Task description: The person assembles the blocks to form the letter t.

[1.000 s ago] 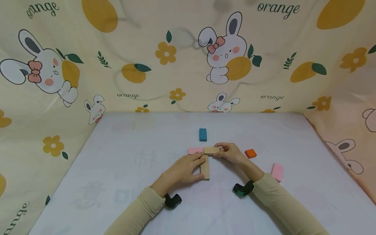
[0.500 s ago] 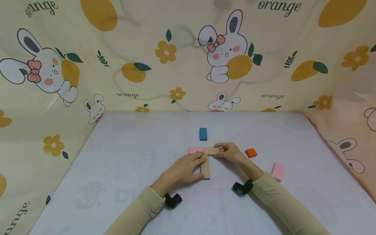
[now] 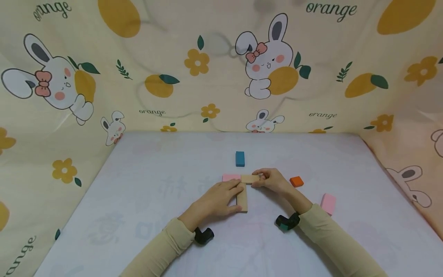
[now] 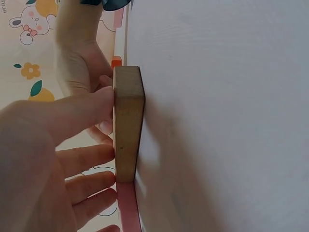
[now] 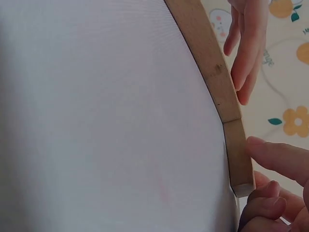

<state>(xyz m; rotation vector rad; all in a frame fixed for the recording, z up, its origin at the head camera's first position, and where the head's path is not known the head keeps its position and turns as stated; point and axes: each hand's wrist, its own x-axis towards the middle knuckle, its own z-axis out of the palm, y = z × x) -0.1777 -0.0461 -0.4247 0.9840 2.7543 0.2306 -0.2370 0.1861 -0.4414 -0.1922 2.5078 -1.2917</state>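
Observation:
A long wooden block (image 3: 242,204) lies pointing away from the person, its far end meeting a pink block (image 3: 230,177) and a short wooden block (image 3: 248,179), which sit end to end in a T shape. The left hand (image 3: 217,198) lies over the left side of this group, its thumb and fairly straight fingers touching the long block and the pink one. At the right end, the right hand (image 3: 274,181) pinches the short block between thumb and fingers. Close up in the right wrist view, the short block (image 5: 239,157) touches the long block (image 5: 207,58).
Just beyond the group lies a blue block (image 3: 240,159). An orange block (image 3: 296,181) is right of the right hand, with a second pink block (image 3: 328,204) by the right sleeve. A patterned cloth (image 3: 194,88) rises behind the white tabletop (image 3: 149,161).

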